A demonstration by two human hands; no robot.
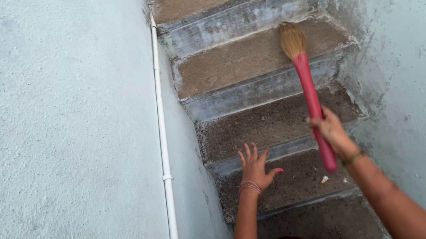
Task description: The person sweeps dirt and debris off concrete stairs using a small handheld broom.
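Narrow stairs (249,60) look gritty. Right hand (331,132) grips a red broom (309,90), bristles on a higher step. Left hand (255,170) spreads open, empty. A scrap (324,179) waits lower down; most steps look unswept.

red-handled broom (310,90), bristles on step

Rough concrete stairs (249,60) bear grit and 1 small scrap (324,179).

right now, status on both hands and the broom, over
Right hand gripping red broom handle, bristles on a higher step. Left hand open, fingers spread above a lower step. Small litter scrap on that step.
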